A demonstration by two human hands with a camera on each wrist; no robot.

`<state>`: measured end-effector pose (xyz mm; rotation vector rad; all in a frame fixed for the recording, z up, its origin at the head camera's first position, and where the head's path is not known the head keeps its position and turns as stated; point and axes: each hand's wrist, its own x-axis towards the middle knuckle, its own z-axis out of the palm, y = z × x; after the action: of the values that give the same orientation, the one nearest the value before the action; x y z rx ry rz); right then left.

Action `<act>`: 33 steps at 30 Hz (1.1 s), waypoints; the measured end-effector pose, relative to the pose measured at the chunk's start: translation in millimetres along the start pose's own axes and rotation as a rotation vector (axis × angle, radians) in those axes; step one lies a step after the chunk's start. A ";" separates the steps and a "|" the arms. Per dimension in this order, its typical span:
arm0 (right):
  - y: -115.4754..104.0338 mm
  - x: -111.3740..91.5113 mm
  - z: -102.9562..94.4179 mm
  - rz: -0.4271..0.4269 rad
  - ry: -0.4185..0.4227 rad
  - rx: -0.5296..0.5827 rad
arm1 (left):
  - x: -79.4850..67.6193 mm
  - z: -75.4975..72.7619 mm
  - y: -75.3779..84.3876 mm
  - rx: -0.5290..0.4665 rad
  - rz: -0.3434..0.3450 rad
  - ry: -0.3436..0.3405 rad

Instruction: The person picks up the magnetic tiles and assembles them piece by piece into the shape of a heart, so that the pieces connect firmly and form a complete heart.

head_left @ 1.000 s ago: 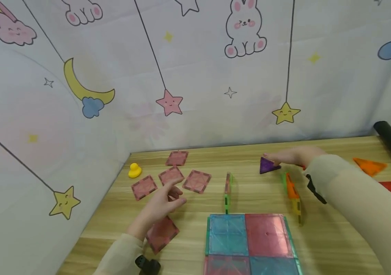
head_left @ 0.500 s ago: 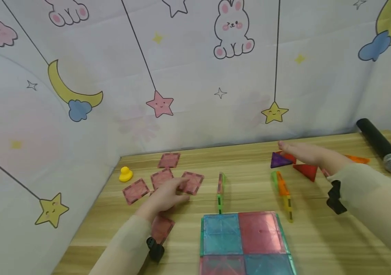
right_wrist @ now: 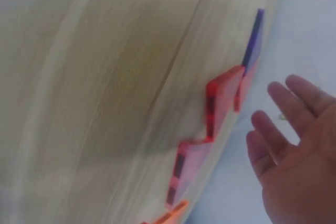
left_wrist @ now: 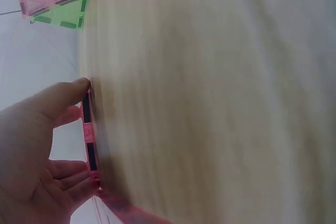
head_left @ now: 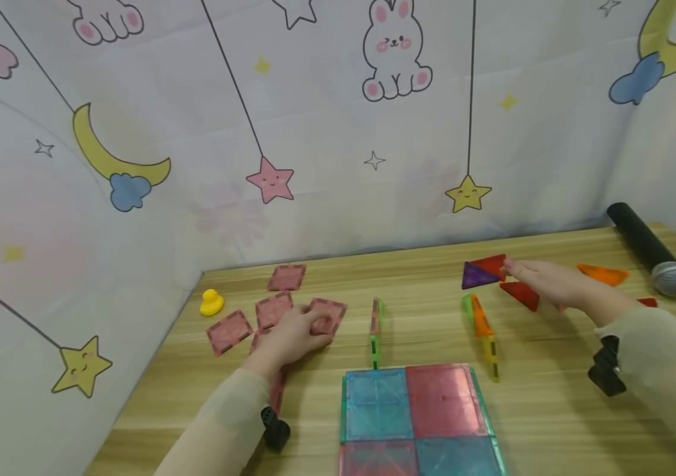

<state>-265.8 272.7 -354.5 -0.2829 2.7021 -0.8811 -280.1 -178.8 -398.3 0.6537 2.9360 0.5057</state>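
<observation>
My left hand (head_left: 291,336) is over the pink square magnetic tiles at left. In the left wrist view its thumb and fingers pinch opposite ends of one pink square magnetic tile (left_wrist: 87,129), which lies on the table. My right hand (head_left: 546,283) hovers with fingers extended, holding nothing, above the triangular tiles. Near its fingertips lie a purple triangle tile (head_left: 479,276) and a red triangle tile (head_left: 521,295); the right wrist view shows the palm (right_wrist: 302,166) apart from them.
A flat base of blue and pink squares (head_left: 376,403) lies at front. Behind it stand a green-and-pink panel (head_left: 376,334) and an orange-and-yellow panel (head_left: 483,327). A yellow duck (head_left: 211,303) sits at left, a microphone (head_left: 653,251) at right, an orange triangle (head_left: 602,274) before it.
My right hand has left the purple triangle and drawn back to the right. My left hand has moved forward and right onto a pink tile. The head view has shifted slightly right.
</observation>
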 end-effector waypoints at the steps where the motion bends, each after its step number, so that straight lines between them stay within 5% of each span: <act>1: 3.0 2.4 0.5 -0.003 0.014 -0.017 | 0.5 -0.4 1.2 0.000 -0.003 -0.002; 9: 21.6 28.2 13.4 -0.011 0.053 -0.449 | -0.9 0.1 0.8 -0.017 -0.044 -0.087; 18: 17.0 36.6 15.7 0.043 0.057 -0.662 | -7.9 -3.9 -3.3 -0.004 -0.019 -0.088; 25: 18.6 40.2 6.6 0.068 0.067 -0.602 | -5.1 -2.8 -0.1 -0.020 -0.006 -0.087; 33: 28.0 31.7 5.1 0.041 0.048 -0.480 | 2.4 5.4 7.8 -0.008 -0.066 0.018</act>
<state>-296.6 283.6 -381.8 -0.3040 2.9199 -0.2170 -278.3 -169.5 -400.8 0.5524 2.9589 0.5191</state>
